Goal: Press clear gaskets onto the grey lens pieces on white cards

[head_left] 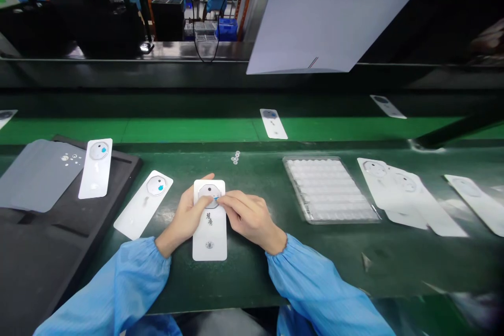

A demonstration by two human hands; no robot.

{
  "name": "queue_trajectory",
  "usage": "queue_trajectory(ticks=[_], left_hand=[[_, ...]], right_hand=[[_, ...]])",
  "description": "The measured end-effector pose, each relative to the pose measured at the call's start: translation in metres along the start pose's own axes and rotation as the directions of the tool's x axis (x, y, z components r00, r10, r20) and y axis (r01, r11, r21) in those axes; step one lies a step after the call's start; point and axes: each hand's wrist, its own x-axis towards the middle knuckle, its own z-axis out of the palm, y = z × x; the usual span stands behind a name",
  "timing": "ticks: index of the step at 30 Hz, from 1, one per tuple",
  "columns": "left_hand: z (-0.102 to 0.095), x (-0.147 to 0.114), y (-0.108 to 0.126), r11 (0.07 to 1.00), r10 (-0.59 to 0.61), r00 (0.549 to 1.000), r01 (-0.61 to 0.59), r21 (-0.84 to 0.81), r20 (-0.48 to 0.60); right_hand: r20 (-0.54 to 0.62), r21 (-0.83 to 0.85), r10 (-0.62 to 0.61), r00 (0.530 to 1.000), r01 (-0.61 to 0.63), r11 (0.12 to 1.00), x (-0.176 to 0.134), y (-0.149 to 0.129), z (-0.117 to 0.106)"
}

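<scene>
White panel, long axis fore-aft: circle end points away, emblem nearest.

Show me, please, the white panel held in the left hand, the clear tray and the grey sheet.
Held white panel (pixel 210 220): head view, its printed middle.
Clear tray (pixel 342 221): head view, its near rim.
Grey sheet (pixel 40 177): head view, its flat middle.

The held panel has a smooth, plastic-looking face. The clear tray is glossy, transparent plastic. The bench has a smooth, low-sheen surface. The black tray appears matt. Sleeves: thin, creased cloth.
</scene>
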Motion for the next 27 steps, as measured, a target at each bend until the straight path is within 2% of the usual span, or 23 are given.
queue_trajectory(ticks=[8,15,22,27], left_hand=[[0.0029,-0.0020,0.0043,1.000,0.016,1.000,-0.016,0.025,0.006],[0.0013,-0.0043,0.0007,0.996,0.050,0.997,-0.054,0.065,0.053],[0.0017,-0.0044,0.0011,0.992,0.069,0.996,-0.075,0.101,0.060],[0.0041,-0.0032,0.0050,0.998,0.013,1.000,-0.015,0.067,0.028]], right_hand=[[0.029,0.094,0.096,0.995,-0.098,0.991,0.0022,-0.0019,-0.0010],[-0.051,0.216,0.208,0.977,-0.192,0.957,0.0045,-0.0048,-0.0003],[-0.041,0.222,0.216,0.976,-0.202,0.954,0.0043,-0.0051,-0.0009],[-0.033,0.243,0.237,0.971,-0.222,0.944,0.0041,-0.0041,-0.0017]])
